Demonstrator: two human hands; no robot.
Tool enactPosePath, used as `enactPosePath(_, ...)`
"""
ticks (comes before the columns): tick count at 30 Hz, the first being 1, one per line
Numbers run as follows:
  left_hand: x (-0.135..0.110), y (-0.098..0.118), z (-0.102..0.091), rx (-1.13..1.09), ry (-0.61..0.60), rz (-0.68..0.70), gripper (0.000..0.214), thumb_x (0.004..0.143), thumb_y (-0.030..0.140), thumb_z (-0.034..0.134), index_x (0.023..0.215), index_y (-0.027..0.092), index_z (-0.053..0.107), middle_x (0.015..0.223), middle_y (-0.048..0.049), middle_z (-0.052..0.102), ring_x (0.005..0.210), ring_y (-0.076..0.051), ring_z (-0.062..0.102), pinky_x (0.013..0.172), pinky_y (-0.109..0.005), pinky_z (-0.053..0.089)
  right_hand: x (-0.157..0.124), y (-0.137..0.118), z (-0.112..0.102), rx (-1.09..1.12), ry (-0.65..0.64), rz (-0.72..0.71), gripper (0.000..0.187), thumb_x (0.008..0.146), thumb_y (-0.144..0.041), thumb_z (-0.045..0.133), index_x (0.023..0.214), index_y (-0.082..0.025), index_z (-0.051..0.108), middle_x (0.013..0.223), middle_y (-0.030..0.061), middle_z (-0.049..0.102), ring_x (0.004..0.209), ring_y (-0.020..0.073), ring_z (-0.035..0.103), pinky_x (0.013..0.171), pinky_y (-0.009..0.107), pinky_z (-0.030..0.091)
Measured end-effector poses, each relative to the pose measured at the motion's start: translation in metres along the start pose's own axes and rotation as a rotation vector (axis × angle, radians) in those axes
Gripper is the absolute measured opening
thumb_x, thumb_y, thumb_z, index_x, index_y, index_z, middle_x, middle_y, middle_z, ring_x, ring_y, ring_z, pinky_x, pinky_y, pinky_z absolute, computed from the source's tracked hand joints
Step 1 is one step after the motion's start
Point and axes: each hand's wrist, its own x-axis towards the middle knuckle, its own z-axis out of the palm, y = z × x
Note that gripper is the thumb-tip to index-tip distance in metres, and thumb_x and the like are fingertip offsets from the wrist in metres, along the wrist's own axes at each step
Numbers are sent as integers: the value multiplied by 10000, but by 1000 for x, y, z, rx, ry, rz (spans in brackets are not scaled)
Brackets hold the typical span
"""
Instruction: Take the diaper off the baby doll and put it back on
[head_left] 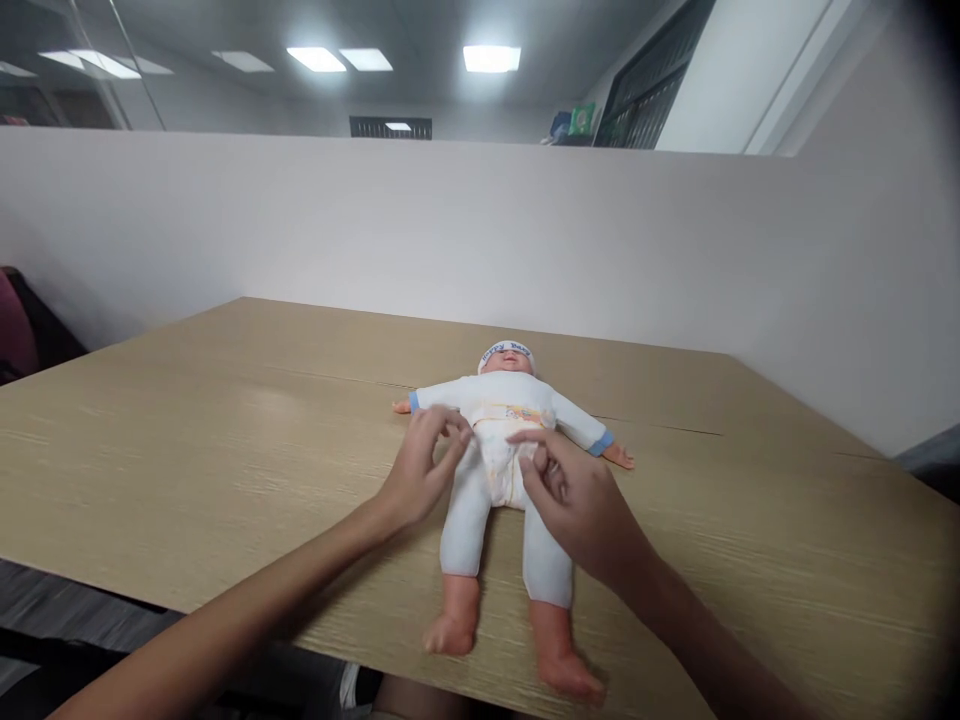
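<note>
At nine o'clock from the diaper, the left hand bends, hold unclear; the doll wearing it lies face-up on the tabletop, head toward twelve; at four, the right hand half-curls, grip likewise uncertain.

Right hand hides part of the diaper
Bottom edge crops both forearms; left edge, a maroon object.

The left hand bends its fingers toward the thumb; the right hand points its index finger inward, other fingers curled. Both bare forearms extend forward.
</note>
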Motion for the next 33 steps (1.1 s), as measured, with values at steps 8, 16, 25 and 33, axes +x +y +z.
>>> enactPosePath(8, -38, 26, -3, 375, -460, 46, 210, 1078, 426, 562, 1038, 246, 663, 1019, -18, 758, 993, -251, 566, 945, -427, 338, -56, 27, -1, -25, -207, 72, 158, 1036, -318, 548, 1030, -252, 691, 989, 31, 775, 886, 212, 720, 817, 343, 509)
enactPosePath(16, -5, -6, 24, 482, -317, -9, 368, 988, 593, 652, 898, 237, 636, 751, -24, 654, 801, -260, 586, 873, -407, 342, -32, 31, 18, -253, -118, 115, 175, 1005, -387, 616, 932, -231, 642, 840, 33, 725, 731, 218, 651, 666, 329, 387)
enactPosePath(25, 9, -19, 29, 264, -351, 25, 351, 978, 468, 685, 741, 223, 601, 799, -24, 636, 836, -234, 567, 852, -378, 353, -20, 37, 28, -296, -72, 129, 133, 1015, -345, 637, 991, -220, 678, 1047, 69, 721, 785, 204, 634, 660, 312, 368)
enactPosePath(33, 2, -17, 25, 127, -280, 4, 255, 1005, 464, 669, 913, 229, 708, 1315, -93, 656, 1181, -303, 618, 1040, -431, 423, -26, 44, 30, -209, -28, 143, 154, 1009, -396, 621, 1056, -261, 678, 1145, 65, 731, 760, 215, 651, 699, 354, 440)
